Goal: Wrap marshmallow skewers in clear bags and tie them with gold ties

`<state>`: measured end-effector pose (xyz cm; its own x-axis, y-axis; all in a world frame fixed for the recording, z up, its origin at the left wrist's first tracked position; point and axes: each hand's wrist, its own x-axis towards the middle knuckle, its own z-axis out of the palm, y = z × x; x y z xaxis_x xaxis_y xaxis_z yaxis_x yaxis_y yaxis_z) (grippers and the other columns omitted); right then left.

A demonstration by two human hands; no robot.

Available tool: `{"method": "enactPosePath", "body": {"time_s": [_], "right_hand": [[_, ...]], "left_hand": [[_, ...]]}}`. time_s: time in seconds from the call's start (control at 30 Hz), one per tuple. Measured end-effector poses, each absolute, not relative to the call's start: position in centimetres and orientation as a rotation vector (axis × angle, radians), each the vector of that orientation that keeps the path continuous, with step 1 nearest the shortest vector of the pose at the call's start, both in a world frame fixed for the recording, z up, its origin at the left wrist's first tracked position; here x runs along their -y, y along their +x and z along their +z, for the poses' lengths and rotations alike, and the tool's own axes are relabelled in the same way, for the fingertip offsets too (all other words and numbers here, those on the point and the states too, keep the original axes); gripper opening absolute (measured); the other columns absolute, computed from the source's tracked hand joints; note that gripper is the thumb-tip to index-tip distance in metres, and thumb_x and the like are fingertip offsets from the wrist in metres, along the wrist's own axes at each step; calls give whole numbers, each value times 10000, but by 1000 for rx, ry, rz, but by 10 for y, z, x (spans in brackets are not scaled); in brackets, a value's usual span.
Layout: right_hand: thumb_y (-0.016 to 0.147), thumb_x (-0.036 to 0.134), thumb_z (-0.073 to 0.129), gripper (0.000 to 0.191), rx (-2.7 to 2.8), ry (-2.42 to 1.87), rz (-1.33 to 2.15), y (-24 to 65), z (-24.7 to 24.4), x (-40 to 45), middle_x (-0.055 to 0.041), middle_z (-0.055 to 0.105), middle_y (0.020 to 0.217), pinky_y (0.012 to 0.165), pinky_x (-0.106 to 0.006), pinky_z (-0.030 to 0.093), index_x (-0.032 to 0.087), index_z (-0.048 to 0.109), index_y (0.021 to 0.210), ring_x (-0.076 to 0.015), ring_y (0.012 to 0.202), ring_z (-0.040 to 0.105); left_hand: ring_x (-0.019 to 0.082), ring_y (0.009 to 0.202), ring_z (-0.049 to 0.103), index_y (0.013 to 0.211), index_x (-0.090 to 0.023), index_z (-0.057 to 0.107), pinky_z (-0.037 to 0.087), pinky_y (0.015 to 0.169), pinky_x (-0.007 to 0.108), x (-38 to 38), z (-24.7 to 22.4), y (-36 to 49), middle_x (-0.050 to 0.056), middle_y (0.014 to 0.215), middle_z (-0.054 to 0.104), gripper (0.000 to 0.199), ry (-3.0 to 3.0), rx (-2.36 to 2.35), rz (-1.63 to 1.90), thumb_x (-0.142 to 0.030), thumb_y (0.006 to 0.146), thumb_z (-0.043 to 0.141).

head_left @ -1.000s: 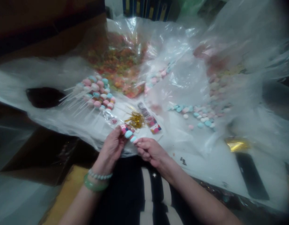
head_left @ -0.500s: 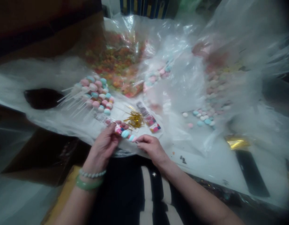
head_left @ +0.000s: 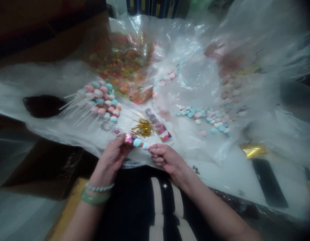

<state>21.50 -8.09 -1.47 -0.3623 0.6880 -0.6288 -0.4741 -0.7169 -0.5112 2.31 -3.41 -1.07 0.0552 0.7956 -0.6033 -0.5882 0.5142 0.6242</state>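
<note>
My left hand (head_left: pixel 116 152) pinches a small printed bag (head_left: pixel 129 138) in pink, white and dark blue. A candy skewer (head_left: pixel 141 143) with pale blue and pink pieces runs from the bag to my right hand (head_left: pixel 165 157), whose fingers are closed on its right end. Just beyond the hands lies a pile of gold twist ties (head_left: pixel 143 128). To its right is a row of printed bags (head_left: pixel 158 125), and another clear printed bag (head_left: pixel 109 128) lies to the left. Several finished-looking skewers of candy balls (head_left: pixel 101 97) with white sticks are stacked further left.
Plastic sheeting covers the table, with a bag of orange and green gummies (head_left: pixel 129 70) at the back. Loose pastel candies (head_left: pixel 215 120) lie to the right. A black phone-like slab (head_left: pixel 269 182) and gold foil (head_left: pixel 254 150) are at the far right; an open cardboard box (head_left: pixel 44 174) stands lower left.
My right hand and the candy skewer have shifted slightly right. The bag in my left hand has turned a little, and more loose pastel candies show on the right.
</note>
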Motion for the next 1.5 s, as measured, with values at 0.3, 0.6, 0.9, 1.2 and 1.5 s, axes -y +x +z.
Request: {"method": "enactPosePath", "body": {"time_s": [0.3, 0.6, 0.9, 1.2, 1.5], "right_hand": [[684, 132, 717, 171, 136, -951, 2317, 216, -19, 78, 104, 404, 505, 372, -125, 82, 146, 566, 762, 5, 392, 170], [647, 211, 687, 111, 569, -1339, 1756, 198, -14, 87, 75, 465, 520, 422, -185, 200, 161, 645, 736, -50, 441, 302], [768, 234, 582, 159, 1265, -1384, 1231, 198, -7, 92, -6, 675, 761, 714, -281, 444, 214, 738, 795, -155, 729, 574], [663, 286, 679, 176, 753, -1337, 1715, 191, -7, 88, 69, 485, 528, 496, -205, 259, 161, 706, 784, -69, 495, 373], [764, 243, 583, 111, 1054, -1458, 1787, 191, -3, 94, 63, 528, 519, 487, -213, 300, 184, 671, 795, -81, 458, 409]], "left_hand": [[189, 740, 697, 828, -110, 720, 611, 693, 303, 34, -8, 21, 102, 846, 752, 136, 266, -1090, 1068, -242, 838, 748], [164, 720, 667, 801, -112, 715, 585, 702, 270, 37, -12, 37, 70, 801, 721, 266, 404, -1009, 1138, -330, 726, 847], [208, 820, 715, 856, -107, 723, 592, 739, 283, 28, -3, 21, 104, 879, 742, 139, 330, -1082, 1062, -72, 723, 742], [256, 896, 715, 905, -126, 712, 588, 866, 413, 29, 2, 29, 67, 817, 707, 247, 252, -875, 1096, -259, 740, 838], [235, 854, 719, 780, -140, 688, 571, 903, 437, 35, -4, 36, 39, 749, 695, 326, 140, -808, 1110, -455, 793, 773]]}}
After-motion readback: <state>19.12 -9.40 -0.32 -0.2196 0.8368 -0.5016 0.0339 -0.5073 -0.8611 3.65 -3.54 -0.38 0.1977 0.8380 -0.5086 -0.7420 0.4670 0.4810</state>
